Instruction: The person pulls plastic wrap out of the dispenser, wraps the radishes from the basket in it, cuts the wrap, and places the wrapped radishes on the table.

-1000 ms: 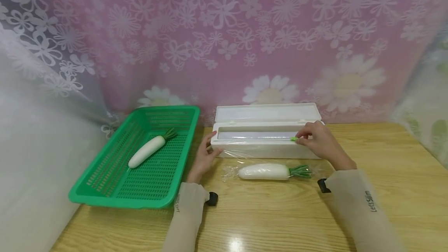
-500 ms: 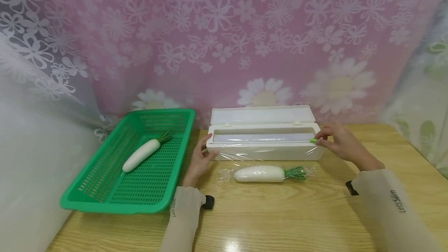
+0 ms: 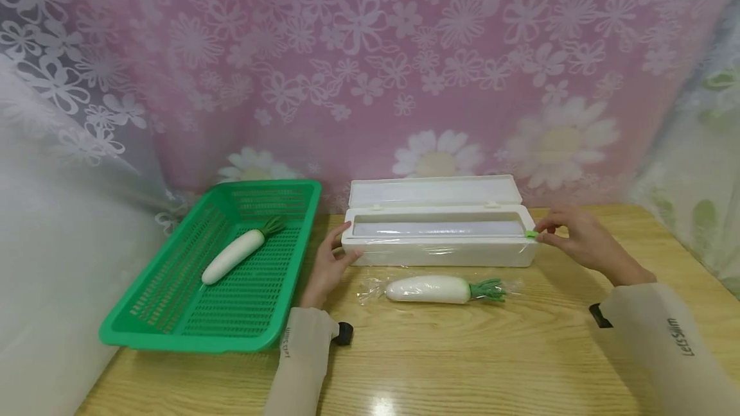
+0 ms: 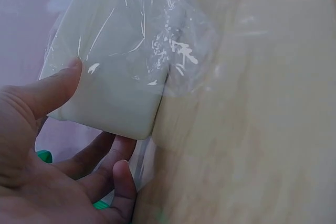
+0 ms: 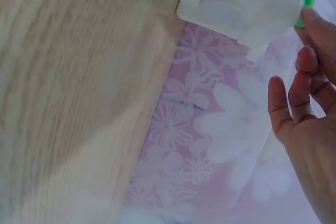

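We see the left hand (image 3: 328, 268) grip a long white plastic box (image 3: 439, 253), probably to steady it while the right hand (image 3: 585, 241) pinches its small green tab (image 3: 530, 234).

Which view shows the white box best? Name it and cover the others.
The head view: the white box shows along its full length, lid open. The left wrist view shows only the end by the left hand, partly under clear film; the right wrist view only the opposite end, cropped.
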`<state>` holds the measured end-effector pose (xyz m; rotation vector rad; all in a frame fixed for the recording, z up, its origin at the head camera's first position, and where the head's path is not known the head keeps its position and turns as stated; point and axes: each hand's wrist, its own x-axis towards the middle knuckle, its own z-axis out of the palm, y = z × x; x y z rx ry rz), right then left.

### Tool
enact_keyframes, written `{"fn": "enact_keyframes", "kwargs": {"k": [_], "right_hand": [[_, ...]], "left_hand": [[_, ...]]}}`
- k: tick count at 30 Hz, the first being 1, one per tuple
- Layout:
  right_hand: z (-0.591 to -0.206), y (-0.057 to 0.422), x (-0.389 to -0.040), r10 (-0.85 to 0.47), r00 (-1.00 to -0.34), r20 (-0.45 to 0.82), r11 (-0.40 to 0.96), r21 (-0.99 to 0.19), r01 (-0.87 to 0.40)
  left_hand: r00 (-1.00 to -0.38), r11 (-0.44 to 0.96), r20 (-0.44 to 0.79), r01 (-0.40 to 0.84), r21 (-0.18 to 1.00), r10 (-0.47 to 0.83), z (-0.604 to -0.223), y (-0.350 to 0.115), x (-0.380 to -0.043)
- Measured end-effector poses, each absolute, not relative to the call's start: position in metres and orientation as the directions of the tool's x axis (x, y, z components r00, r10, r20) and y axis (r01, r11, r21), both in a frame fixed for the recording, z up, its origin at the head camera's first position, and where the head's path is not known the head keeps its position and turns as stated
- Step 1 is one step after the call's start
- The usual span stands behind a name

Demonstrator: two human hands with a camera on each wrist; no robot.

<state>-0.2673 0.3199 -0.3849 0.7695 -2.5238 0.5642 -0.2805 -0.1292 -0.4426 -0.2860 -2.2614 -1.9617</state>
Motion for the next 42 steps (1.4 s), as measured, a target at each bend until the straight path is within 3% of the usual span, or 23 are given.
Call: {"fn": "enact_keyframes", "kwargs": {"k": [4, 18, 24, 29, 34, 42], "right_hand": [[-0.388, 0.323, -0.268, -0.439, -0.733, 0.519, 0.719, -0.286, -0.634], [-0.393, 0.32, -0.263, -0.386, -0.801, 0.457, 0.702, -0.418, -0.577], [-0.39, 0.318, -0.258, -0.336, -0.831, 0.444, 0.726, -0.44, -0.529], [-0.395, 0.311, -0.254, -0.357, -0.771, 0.528, 0.717, -0.374, -0.588], [-0.401, 0.303, -0.252, -0.383, -0.712, 0.589, 0.714, -0.301, -0.632], [-0.399, 0.292, -0.253, -0.366, -0.695, 0.62, 0.709, -0.298, -0.639]], "left_hand": [[-0.98, 0.15, 0.194, 0.199, 0.968, 0.049, -0.441, -0.129, -0.28], [-0.995, 0.175, 0.044, 0.059, 0.983, 0.086, -0.43, -0.132, -0.269], [-0.989, 0.163, 0.139, 0.147, 0.976, 0.058, -0.43, -0.126, -0.269], [-0.974, 0.171, 0.226, 0.224, 0.96, 0.004, -0.43, -0.12, -0.267], [-0.969, 0.184, 0.244, 0.245, 0.952, 0.029, -0.428, -0.122, -0.263], [-0.964, 0.184, 0.259, 0.266, 0.946, 0.062, -0.428, -0.125, -0.259]]}}
